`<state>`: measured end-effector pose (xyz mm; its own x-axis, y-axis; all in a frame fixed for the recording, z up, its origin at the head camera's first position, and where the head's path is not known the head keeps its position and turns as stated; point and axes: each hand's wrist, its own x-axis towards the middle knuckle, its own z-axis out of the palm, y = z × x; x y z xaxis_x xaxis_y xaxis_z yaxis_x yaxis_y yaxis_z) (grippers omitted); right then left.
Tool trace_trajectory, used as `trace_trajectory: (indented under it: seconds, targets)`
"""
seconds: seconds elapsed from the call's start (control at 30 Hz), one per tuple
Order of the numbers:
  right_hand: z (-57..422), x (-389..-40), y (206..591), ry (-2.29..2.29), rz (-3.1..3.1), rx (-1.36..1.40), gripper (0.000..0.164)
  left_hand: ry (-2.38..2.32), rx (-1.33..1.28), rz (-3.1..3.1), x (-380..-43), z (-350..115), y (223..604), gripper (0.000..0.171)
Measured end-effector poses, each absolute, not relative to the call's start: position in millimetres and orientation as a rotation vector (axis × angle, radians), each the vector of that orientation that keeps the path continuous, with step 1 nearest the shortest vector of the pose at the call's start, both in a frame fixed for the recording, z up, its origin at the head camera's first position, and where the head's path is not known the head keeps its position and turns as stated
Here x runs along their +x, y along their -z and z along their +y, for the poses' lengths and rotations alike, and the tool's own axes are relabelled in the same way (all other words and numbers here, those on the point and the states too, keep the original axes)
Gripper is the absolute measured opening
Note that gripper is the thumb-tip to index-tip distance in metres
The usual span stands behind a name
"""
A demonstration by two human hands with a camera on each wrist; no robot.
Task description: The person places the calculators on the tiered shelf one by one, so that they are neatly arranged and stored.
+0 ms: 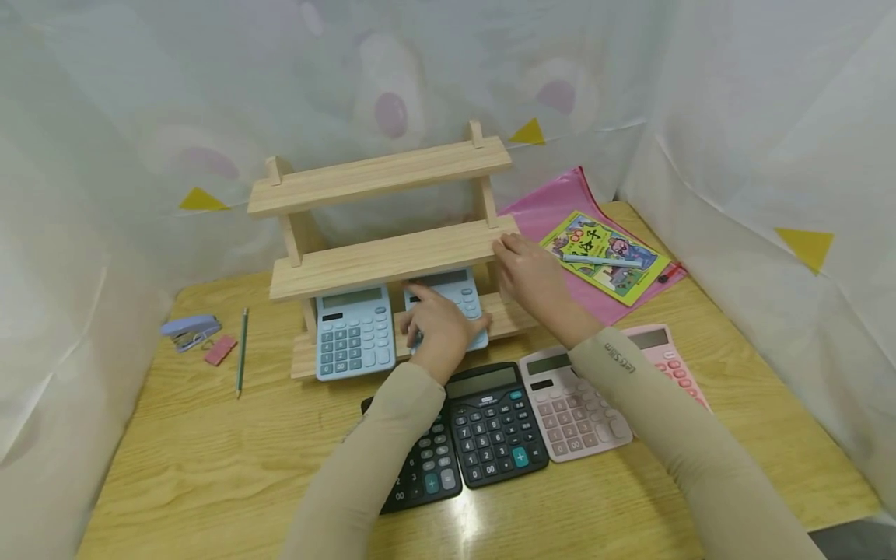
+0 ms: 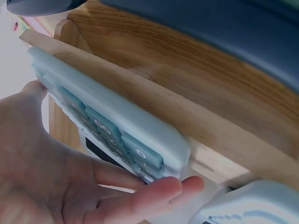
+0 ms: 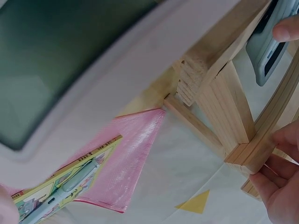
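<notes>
A light-blue calculator [image 1: 463, 289] leans on the lowest board of a wooden shelf rack [image 1: 392, 253]. My left hand [image 1: 442, 325] grips it across its face, thumb at one side edge and fingers at the other. In the left wrist view, the calculator's [image 2: 107, 114] lower end stands on the board. My right hand [image 1: 533, 281] holds the right end of the middle board, fingers bent round its edge in the right wrist view. Another light-blue calculator [image 1: 355, 334] leans on the lowest board, to the left.
In front of the rack lie two black calculators [image 1: 497, 428], a pale pink one [image 1: 577, 412] and a pink one [image 1: 651, 340]. A stapler [image 1: 192, 327], a pink clip [image 1: 220, 350] and a pencil [image 1: 242, 354] are left. A pink pouch [image 1: 553, 204], booklet [image 1: 616, 276] and pen [image 1: 602, 260] lie right.
</notes>
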<state>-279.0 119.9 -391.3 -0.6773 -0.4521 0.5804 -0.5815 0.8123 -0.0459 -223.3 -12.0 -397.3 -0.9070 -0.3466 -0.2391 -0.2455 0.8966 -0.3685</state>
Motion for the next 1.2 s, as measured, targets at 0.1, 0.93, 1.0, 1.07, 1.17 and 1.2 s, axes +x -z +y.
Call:
trace_trajectory:
  seconds: [0.1,0.93,1.0,1.07,1.17,1.2]
  targets:
    - [120,-280,391,-0.303,-2.417,0.766,0.031,0.475,-0.393,2.778,-219,-14,388,0.12]
    - [122,-278,397,-0.31,-2.416,0.784,0.035,-0.099,0.454,3.758,-179,-280,385,0.023]
    - [120,-278,397,-0.306,-2.419,0.788,0.035,-0.072,0.499,3.799,-182,-282,388,0.022]
    - [119,-279,397,-0.294,-2.429,0.786,0.035,-0.021,0.559,3.823,-184,-283,389,0.02]
    - [118,-278,394,-0.297,-2.486,0.769,0.036,0.021,0.648,3.833,-187,-281,388,0.015]
    - [118,-277,392,-0.316,-2.517,0.759,0.036,0.027,0.674,3.831,-187,-281,386,0.013]
